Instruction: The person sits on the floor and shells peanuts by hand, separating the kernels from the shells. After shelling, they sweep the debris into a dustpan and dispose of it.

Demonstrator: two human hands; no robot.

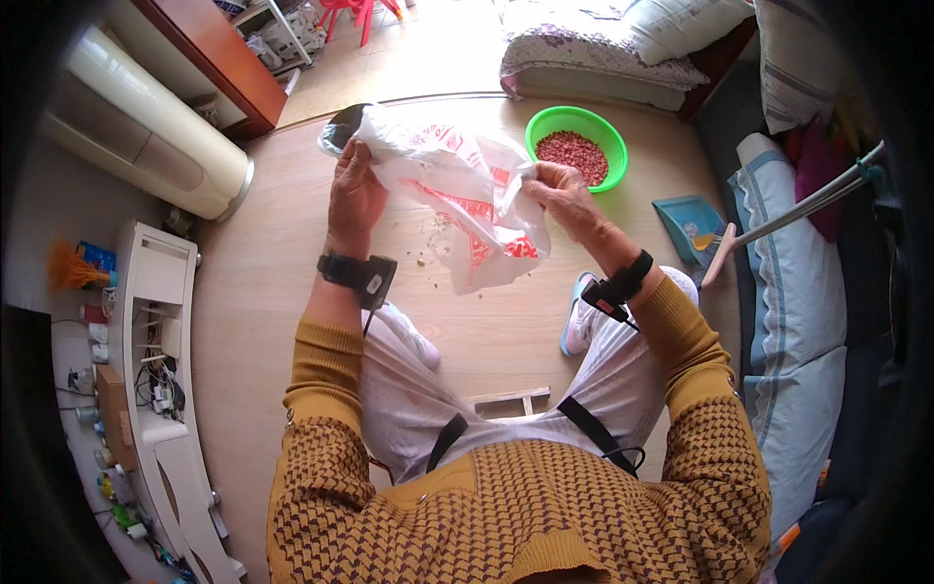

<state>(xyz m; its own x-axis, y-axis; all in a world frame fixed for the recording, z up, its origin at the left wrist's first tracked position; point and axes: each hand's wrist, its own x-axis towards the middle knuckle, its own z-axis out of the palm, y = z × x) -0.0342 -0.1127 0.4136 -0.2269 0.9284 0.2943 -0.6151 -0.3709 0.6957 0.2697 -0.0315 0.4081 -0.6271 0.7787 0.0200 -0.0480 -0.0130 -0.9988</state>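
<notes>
A white plastic bag (467, 197) with red printing hangs in the air between my two hands, spread out. My left hand (357, 190) pinches its left upper edge, and my right hand (565, 197) grips its right side. Partly hidden behind the bag and my left fingers is a round container (339, 131) with a dark inside; what it holds is unclear. A bright green plastic basin (619, 139) stands on the floor just beyond my right hand, with reddish peanuts (573, 157) inside. Small crumbs (421, 263) are scattered on the floor below the bag.
To the right are a blue dustpan (678, 219), a broom (719, 255) and a sofa with a pale blue cover (795, 292). A white cabinet (157, 277) and a tall cream appliance (168, 139) line the left. Part of a wooden stool (511, 398) shows beneath me.
</notes>
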